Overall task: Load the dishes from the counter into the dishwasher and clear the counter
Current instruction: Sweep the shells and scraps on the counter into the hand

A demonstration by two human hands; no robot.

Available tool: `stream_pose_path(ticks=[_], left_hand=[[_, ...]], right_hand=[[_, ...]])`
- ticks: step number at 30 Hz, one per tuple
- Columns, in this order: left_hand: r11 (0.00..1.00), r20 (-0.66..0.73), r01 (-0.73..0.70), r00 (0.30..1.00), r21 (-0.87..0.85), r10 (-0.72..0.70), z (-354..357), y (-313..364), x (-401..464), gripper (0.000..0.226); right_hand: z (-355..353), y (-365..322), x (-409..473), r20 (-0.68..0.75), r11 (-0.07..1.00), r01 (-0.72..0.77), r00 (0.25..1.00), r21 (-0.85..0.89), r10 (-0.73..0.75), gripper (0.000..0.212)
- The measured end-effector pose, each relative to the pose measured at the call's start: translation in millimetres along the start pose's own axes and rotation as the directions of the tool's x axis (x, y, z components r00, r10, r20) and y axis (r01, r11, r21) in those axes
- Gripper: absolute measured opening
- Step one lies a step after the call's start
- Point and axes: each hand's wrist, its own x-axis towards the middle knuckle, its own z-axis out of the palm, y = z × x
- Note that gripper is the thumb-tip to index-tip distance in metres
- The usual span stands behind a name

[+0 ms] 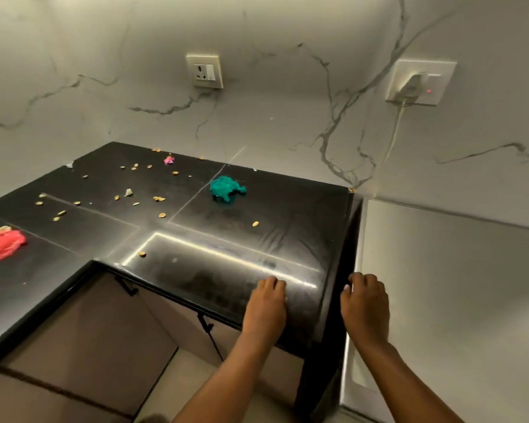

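Already your counter [196, 239] carries no dishes that show, so what remains reads as the clearing half of the job; the dishwasher itself is not in view. Starting at the far left edge, you have a red scrubber-like clump [0, 244] lying flat on the black top, with a seed or two touching its upper side. Moving right, seeds and crumbs [116, 197] are scattered loosely across the back and middle of the surface, well apart from one another, and a small pink scrap [168, 160] sits near the wall. Further right lies a green scouring pad [225, 189], alone on the stone, probably left there for wiping. Nearer you, your left hand [264, 306] rests palm down on the front corner of the counter, fingers loosely curled and gripping nothing. Your right hand [365, 303] hovers just past the counter's right end, over the grey appliance top [440, 285], also curled and empty. Both sit low and forward, which suggests you are bracing or about to reach. On the wall above, a plugged socket [419, 83] shows a red light.
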Motion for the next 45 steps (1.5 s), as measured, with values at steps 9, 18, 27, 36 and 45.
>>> stream_pose_path(ticks=[9,18,27,36,45], left_hand=[[0.796,-0.199,0.605,0.778,-0.022,-0.596,-28,-161,26,0.067],[0.616,-0.076,0.788,0.613,-0.018,-0.786,-38,-293,83,0.088],[0.941,0.010,0.336,0.942,0.031,-0.336,-62,-378,168,0.058],[0.789,-0.087,0.598,0.801,0.141,-0.592,-59,-439,182,0.068],[0.781,-0.100,0.622,0.775,-0.060,-0.624,-61,-440,184,0.068]], right_hand=[[75,-87,58,0.133,0.986,0.133,0.984,-0.097,-0.119,0.036],[169,-222,125,0.288,0.983,-0.125,0.944,-0.137,0.161,0.082],[236,-350,154,0.252,0.965,0.200,0.938,0.171,-0.239,0.068],[264,-320,298,0.206,0.978,-0.083,0.978,0.192,0.043,0.058],[296,-447,225,0.265,0.830,0.215,0.881,0.515,-0.393,0.062]])
